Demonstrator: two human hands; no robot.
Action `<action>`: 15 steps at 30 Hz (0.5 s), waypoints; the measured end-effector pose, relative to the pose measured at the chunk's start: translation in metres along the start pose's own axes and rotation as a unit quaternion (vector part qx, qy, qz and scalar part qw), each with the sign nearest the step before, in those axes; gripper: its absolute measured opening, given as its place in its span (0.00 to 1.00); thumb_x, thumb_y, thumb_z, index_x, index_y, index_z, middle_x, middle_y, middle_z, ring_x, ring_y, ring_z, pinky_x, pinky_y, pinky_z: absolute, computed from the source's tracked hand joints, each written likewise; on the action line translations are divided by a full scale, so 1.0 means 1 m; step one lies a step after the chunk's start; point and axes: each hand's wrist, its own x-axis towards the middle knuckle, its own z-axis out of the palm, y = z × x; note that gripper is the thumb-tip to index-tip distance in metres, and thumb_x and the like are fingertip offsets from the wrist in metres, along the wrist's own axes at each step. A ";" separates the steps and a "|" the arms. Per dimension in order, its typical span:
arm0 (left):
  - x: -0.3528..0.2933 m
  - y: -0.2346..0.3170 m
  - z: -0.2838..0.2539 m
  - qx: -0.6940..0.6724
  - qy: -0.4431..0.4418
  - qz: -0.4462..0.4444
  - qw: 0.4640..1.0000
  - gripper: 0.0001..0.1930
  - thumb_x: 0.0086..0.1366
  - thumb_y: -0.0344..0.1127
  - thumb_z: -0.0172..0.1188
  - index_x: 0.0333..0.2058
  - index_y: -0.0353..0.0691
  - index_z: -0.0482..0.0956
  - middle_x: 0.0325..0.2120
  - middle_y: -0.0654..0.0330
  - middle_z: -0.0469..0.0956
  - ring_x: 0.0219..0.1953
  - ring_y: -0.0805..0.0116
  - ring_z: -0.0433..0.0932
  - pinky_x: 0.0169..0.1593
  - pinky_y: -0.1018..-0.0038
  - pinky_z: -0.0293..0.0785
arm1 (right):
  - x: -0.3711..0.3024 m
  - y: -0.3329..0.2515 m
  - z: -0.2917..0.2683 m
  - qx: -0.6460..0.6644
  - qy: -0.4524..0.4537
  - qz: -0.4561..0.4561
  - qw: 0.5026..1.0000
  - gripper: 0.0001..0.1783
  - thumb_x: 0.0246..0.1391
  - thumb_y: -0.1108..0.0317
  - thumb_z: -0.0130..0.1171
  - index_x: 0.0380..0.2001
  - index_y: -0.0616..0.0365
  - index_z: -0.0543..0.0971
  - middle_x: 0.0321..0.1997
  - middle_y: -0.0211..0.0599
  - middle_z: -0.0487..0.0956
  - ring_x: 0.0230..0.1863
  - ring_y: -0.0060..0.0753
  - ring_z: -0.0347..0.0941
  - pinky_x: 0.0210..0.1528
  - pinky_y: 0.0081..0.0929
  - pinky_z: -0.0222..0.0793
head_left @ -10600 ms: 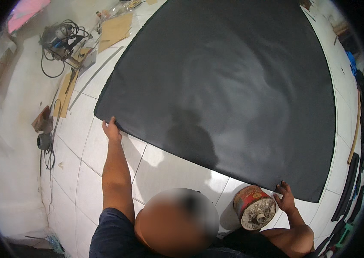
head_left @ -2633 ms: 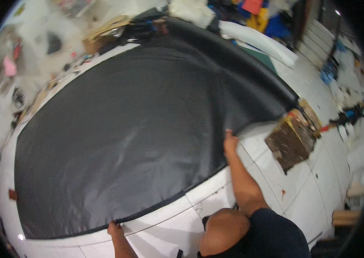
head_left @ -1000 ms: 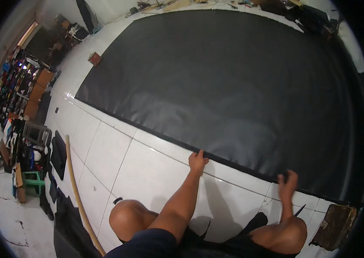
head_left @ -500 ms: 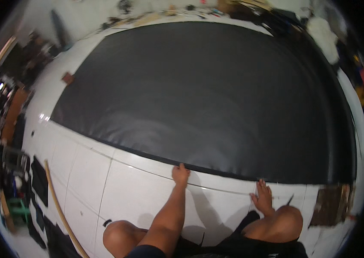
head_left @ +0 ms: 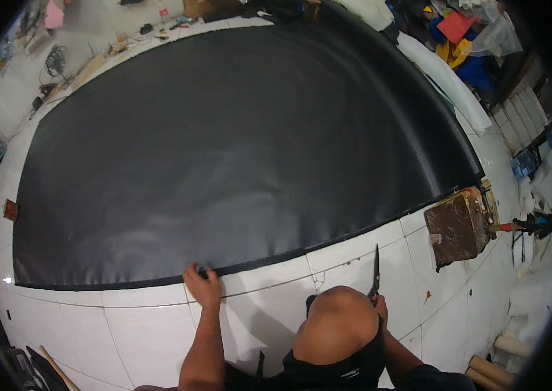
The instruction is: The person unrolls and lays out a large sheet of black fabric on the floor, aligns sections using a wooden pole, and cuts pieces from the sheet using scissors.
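Note:
A large black sheet (head_left: 237, 150), smooth and slightly shiny like leatherette, lies spread over the white tiled floor. At its near edge is my left hand (head_left: 203, 287), thumb and fingers curled about a bit of the dark edge. My right hand (head_left: 381, 309), partly hidden behind my bent knee, grips a pair of dark scissors (head_left: 377, 270). Their blades point away from me and look closed, above the tiles just short of the sheet.
A worn brown block (head_left: 455, 231) sits at the sheet's near right corner, and a small reddish-brown block (head_left: 10, 210) at its left edge. Rolled material (head_left: 491, 371) lies at the lower right. Colourful cloth and plastic (head_left: 458, 39) are heaped at the far right.
My right hand has left the sheet's edge and taken hold of the scissors from the floor. My left hand stays at the near edge. The view has swung to the right.

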 end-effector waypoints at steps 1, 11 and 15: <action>-0.001 0.011 0.012 -0.007 -0.045 0.066 0.997 0.23 0.55 0.34 0.61 0.49 0.32 0.70 0.49 0.42 0.69 0.53 0.44 0.68 0.56 0.55 0.64 | -0.003 0.012 -0.005 -0.018 -0.005 -0.037 0.999 0.26 0.43 0.56 0.69 0.37 0.63 0.71 0.32 0.49 0.75 0.37 0.47 0.73 0.41 0.42 0.68; -0.033 0.120 0.095 0.070 -0.306 0.339 0.887 0.27 0.57 0.39 0.64 0.57 0.45 0.71 0.60 0.48 0.64 0.64 0.46 0.60 0.65 0.51 0.57 | 0.009 -0.020 -0.017 -0.095 -0.062 0.039 0.993 0.24 0.45 0.57 0.70 0.36 0.65 0.73 0.34 0.48 0.76 0.42 0.49 0.73 0.44 0.43 0.67; -0.043 0.124 0.119 0.092 -0.251 0.395 0.879 0.17 0.58 0.34 0.61 0.47 0.44 0.79 0.50 0.55 0.73 0.55 0.53 0.69 0.62 0.50 0.61 | 0.023 -0.018 -0.029 -0.152 -0.116 0.053 0.980 0.27 0.44 0.58 0.70 0.44 0.62 0.74 0.38 0.48 0.78 0.43 0.47 0.75 0.43 0.42 0.69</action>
